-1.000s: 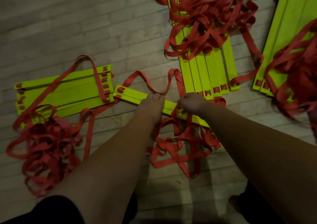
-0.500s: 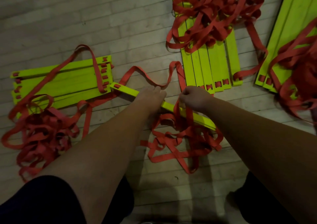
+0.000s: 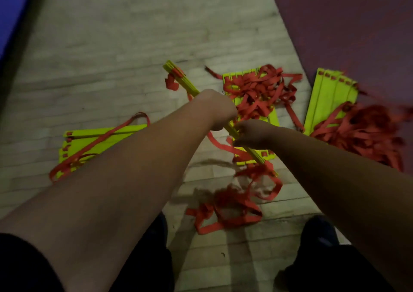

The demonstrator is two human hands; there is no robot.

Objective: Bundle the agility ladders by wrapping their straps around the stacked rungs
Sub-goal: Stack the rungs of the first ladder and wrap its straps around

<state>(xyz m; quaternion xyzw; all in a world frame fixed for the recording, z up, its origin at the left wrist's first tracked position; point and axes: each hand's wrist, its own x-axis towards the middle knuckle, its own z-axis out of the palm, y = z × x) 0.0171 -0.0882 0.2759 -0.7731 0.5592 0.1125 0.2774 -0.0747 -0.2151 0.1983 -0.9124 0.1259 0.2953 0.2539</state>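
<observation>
Grip: two-handed, on one stack of yellow rungs (image 3: 188,85), held slantwise btwn the hands.
Left hand (image 3: 215,110): fist closed round the stack's middle, wrist and back of hand toward camera; forearm stretched out from lower left.
Right hand (image 3: 251,135): just below the left, fingers curled round the stack; can't tell if a strap is pinched under them. Forearm comes in from lower right.
Stack: far end points up-left, near end low at right, in front of the centre ladder.
Red straps (image 3: 232,204): trail from the stack's lower end in a loose tangle onto the wood floor (image 3: 134,46); motion-blurred.
Left ladder (image 3: 85,133): flat on floor, one strap looped across it.
Centre ladder (image 3: 232,78): flat, straps heaped on top.
Right ladder (image 3: 328,97): flat beside a purple mat (image 3: 357,23), strap pile at its near end.
Shoe (image 3: 319,231): dark, at bottom right.
</observation>
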